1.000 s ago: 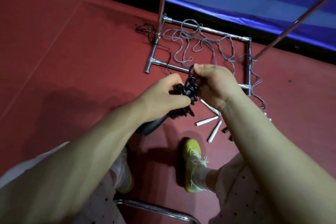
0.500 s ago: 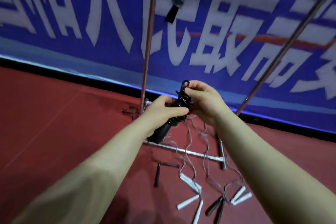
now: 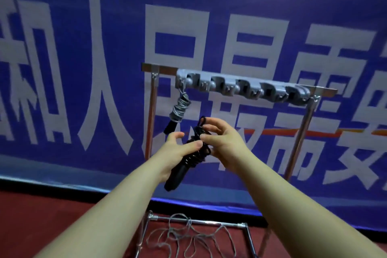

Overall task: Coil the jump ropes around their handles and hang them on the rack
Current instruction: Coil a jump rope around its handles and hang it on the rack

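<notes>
A black jump rope [image 3: 189, 158], coiled around its black handles, sits in both my hands at chest height in front of the rack. My left hand [image 3: 178, 153] grips the handles and coil from the left. My right hand [image 3: 222, 140] pinches the top of the coil, where a small loop sticks up. Above them, the grey hook strip [image 3: 240, 88] runs along the rack's top bar. A grey coiled rope [image 3: 179, 109] with black handles hangs from the leftmost hook.
The metal rack [image 3: 301, 138] stands on red floor before a blue banner [image 3: 83, 58] with white characters. A loose grey rope [image 3: 188, 239] lies tangled inside the rack's base frame. The other hooks on the strip hold nothing.
My view and both hands have risen from the floor up to the rack's hooks. The black coiled rope came up with them; my left fingers have loosened a little.
</notes>
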`<control>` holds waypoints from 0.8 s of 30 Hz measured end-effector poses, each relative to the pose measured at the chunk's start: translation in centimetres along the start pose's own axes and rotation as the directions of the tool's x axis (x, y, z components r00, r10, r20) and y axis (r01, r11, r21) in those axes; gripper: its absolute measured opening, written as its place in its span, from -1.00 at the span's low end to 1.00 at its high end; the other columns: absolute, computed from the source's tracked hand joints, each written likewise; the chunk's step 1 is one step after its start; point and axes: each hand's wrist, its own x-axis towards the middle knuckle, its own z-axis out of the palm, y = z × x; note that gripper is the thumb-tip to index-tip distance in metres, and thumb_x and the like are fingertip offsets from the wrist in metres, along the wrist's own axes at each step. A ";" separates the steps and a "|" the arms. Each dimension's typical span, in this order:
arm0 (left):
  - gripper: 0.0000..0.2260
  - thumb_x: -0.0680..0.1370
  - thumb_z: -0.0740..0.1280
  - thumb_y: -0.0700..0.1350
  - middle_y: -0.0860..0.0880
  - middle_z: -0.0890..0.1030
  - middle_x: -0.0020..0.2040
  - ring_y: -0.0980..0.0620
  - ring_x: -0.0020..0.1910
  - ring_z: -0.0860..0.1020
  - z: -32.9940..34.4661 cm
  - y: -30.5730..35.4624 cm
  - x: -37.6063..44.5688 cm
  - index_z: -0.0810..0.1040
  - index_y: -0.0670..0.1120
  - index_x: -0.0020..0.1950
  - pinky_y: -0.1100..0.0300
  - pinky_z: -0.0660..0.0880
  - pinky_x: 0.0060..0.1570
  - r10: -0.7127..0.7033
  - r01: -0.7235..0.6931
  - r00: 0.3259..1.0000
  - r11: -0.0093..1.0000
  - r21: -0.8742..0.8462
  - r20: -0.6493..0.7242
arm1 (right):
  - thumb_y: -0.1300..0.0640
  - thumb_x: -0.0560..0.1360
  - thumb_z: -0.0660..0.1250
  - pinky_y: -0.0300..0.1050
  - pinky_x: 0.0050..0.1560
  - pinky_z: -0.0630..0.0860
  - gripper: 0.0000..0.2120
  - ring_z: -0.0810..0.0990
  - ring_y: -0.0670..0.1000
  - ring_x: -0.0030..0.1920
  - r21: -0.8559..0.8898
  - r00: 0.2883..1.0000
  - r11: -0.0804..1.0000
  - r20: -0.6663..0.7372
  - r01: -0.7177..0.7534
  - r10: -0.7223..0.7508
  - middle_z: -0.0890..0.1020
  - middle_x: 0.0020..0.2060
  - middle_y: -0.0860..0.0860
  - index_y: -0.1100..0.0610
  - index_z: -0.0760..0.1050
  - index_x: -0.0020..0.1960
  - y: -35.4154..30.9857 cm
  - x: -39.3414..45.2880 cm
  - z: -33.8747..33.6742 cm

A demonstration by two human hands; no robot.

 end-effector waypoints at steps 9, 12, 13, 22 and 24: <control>-0.78 0.50 0.37 -0.04 -0.17 0.68 -0.17 -0.08 -0.23 0.62 1.1 6.2 6.1 0.58 -0.19 0.00 0.09 0.51 -0.21 0.161 -0.165 0.983 0.986 0.033 0.086 | 0.17 0.53 0.31 -0.20 -0.34 0.43 -0.80 0.57 -0.04 -0.20 -0.055 0.991 0.994 -0.093 0.093 -0.098 0.59 -0.09 -0.02 0.02 0.50 0.14 -4.7 6.9 -0.4; -0.76 0.48 0.39 -0.01 -0.17 0.68 -0.18 -0.08 -0.20 0.62 1.6 7.1 7.6 0.59 -0.18 -0.02 0.11 0.51 -0.19 0.205 -0.210 0.976 0.974 0.086 0.067 | 0.14 0.56 0.29 -0.20 -0.33 0.47 -0.79 0.59 -0.02 -0.14 -0.079 0.985 0.990 -0.117 0.115 -0.124 0.62 -0.03 0.02 0.03 0.50 0.19 -5.3 8.8 -0.9; -0.74 0.47 0.40 0.00 -0.16 0.68 -0.17 -0.08 -0.20 0.62 1.4 7.2 8.1 0.59 -0.18 -0.01 0.12 0.52 -0.20 0.216 -0.221 0.975 0.969 0.110 0.059 | 0.16 0.56 0.28 -0.17 -0.29 0.50 -0.77 0.60 0.00 -0.11 -0.091 0.986 0.988 -0.102 0.125 -0.134 0.62 0.00 0.04 0.07 0.49 0.22 -5.3 9.3 -1.0; -0.73 0.46 0.42 0.03 -0.13 0.68 -0.15 -0.03 -0.21 0.64 0.9 8.6 9.8 0.56 -0.14 0.02 0.18 0.54 -0.29 0.280 -0.274 0.960 0.935 0.223 0.004 | 0.19 0.58 0.24 -0.10 -0.09 0.53 -0.82 0.62 0.07 0.06 -0.174 0.951 0.951 -0.135 0.254 -0.279 0.64 0.05 0.06 -0.06 0.55 0.01 -4.9 12.1 -1.0; -0.72 0.46 0.42 0.03 -0.11 0.68 -0.16 0.01 -0.25 0.63 1.2 8.8 10.2 0.54 -0.13 0.03 0.21 0.51 -0.35 0.288 -0.281 0.958 0.926 0.252 0.009 | 0.19 0.58 0.24 -0.09 -0.04 0.54 -0.82 0.62 0.07 0.09 -0.136 0.948 0.958 -0.165 0.252 -0.273 0.63 0.09 0.07 -0.01 0.56 0.09 -4.6 12.4 -1.4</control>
